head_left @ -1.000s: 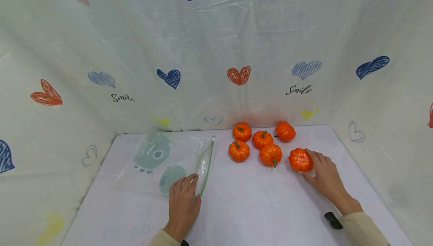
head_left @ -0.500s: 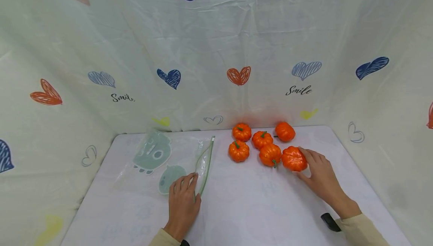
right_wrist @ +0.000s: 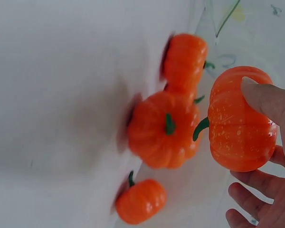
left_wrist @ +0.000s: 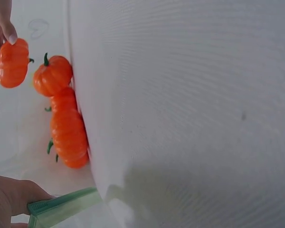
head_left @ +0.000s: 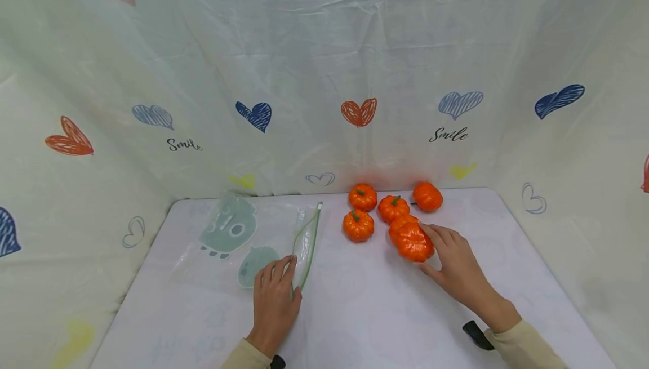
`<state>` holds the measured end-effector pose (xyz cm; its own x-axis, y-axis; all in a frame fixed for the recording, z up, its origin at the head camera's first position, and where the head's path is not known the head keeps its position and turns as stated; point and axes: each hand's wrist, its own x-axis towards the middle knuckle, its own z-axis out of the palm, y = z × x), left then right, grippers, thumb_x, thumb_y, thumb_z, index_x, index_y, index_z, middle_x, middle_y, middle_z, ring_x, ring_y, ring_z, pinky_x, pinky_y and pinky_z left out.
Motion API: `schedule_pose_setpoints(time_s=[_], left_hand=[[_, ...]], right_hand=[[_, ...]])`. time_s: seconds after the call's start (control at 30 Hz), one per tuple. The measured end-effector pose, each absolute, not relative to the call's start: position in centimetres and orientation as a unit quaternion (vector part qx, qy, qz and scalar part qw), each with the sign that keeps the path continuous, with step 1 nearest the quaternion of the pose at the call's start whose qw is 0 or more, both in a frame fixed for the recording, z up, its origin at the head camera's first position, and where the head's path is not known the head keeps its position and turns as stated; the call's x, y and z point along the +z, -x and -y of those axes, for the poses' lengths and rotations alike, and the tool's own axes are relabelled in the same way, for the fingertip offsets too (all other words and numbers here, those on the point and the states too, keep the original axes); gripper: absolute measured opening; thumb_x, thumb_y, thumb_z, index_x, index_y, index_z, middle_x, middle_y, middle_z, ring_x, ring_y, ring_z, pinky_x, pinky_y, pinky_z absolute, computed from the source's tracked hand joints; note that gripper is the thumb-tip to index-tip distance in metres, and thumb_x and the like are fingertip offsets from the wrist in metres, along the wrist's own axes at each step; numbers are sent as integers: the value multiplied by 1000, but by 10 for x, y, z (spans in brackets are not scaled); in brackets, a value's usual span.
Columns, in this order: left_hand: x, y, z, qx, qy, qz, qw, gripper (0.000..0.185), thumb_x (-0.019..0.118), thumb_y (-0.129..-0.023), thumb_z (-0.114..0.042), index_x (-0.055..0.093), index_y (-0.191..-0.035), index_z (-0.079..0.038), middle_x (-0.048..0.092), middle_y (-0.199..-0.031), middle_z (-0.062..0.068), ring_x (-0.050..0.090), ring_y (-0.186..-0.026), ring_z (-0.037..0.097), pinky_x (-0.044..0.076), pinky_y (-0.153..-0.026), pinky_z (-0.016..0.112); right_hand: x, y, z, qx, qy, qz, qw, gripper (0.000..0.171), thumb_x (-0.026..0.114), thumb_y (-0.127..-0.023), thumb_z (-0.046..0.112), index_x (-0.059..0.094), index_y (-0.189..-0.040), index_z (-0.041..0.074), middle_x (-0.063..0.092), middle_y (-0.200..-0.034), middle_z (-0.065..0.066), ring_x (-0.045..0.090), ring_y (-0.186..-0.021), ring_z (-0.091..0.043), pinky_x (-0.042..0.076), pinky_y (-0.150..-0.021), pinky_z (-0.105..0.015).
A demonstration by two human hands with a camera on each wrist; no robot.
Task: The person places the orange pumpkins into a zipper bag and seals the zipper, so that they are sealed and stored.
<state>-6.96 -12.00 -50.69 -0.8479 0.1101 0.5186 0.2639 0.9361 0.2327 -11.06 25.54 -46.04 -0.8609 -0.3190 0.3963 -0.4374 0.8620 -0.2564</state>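
My right hand [head_left: 431, 250] grips a small orange pumpkin [head_left: 414, 243] just in front of a cluster of several more pumpkins [head_left: 376, 209] at the back of the white table [head_left: 365, 312]. In the right wrist view the held pumpkin [right_wrist: 240, 121] hangs clear of the table between thumb [right_wrist: 270, 99] and fingers. My left hand [head_left: 278, 270] lies with straight fingers on the green zip edge of a clear printed bag [head_left: 243, 239], which lies flat at the left. The left wrist view shows that green zip strip [left_wrist: 61, 206] beside my hand and the carried pumpkin [left_wrist: 12, 61] far off.
A pale cloth with heart prints [head_left: 358, 112] walls the table at the back and both sides. A small black object [head_left: 476, 335] shows by my right sleeve. Bare tabletop lies between my two hands.
My right hand has carried the pumpkin leftward, from the right of the cluster to just in front of it. The left hand and the bag have stayed put.
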Motion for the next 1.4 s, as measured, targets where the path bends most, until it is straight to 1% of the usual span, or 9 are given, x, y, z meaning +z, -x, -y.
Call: schedule_pose_setpoints(time_s=[0.4, 0.6, 0.83, 1.03, 1.2, 1.4], left_hand=[[-505, 70, 119, -161, 95, 948, 257, 69, 95, -62, 2, 72, -128, 4, 70, -125, 14, 60, -115, 36, 47, -98, 54], [-503, 70, 118, -159, 89, 951, 249, 71, 96, -63, 0, 72, -129, 3, 70, -125, 14, 61, -116, 37, 47, -99, 54], [-501, 70, 117, -153, 80, 957, 234, 71, 96, -65, -1, 71, -131, 3, 69, -127, 14, 59, -117, 36, 47, -100, 55], [-501, 70, 116, -152, 73, 959, 230, 73, 97, -65, -3, 71, -133, 2, 69, -127, 14, 58, -117, 36, 47, -100, 54], [-501, 70, 115, -150, 73, 958, 235, 74, 99, -65, -5, 71, -133, 2, 68, -128, 14, 58, -117, 36, 48, -100, 54], [-501, 70, 114, -155, 81, 951, 256, 76, 99, -63, -4, 70, -133, 3, 68, -127, 15, 58, -115, 36, 48, -98, 53]], right_hand=[[-469, 111, -201, 193, -251, 938, 139, 90, 99, -73, 23, 55, -149, 3, 61, -138, -17, 55, -126, -38, 47, -107, -58], [-475, 111, -171, 218, -271, 930, 117, 88, 98, -75, 25, 55, -150, 6, 61, -138, -14, 56, -128, -36, 47, -110, -59], [-481, 114, -138, 234, -293, 921, 107, 87, 97, -76, 25, 55, -149, 7, 60, -139, -11, 54, -128, -32, 46, -110, -55], [-482, 118, -114, 250, -298, 918, 79, 86, 94, -80, 29, 52, -153, 10, 60, -143, -11, 53, -132, -32, 44, -112, -54], [-482, 120, -99, 269, -297, 915, 58, 85, 93, -83, 29, 51, -155, 11, 60, -142, -11, 53, -132, -32, 45, -112, -53], [-484, 124, -84, 279, -299, 911, 54, 83, 92, -83, 29, 52, -153, 10, 61, -140, -10, 53, -131, -31, 47, -112, -52]])
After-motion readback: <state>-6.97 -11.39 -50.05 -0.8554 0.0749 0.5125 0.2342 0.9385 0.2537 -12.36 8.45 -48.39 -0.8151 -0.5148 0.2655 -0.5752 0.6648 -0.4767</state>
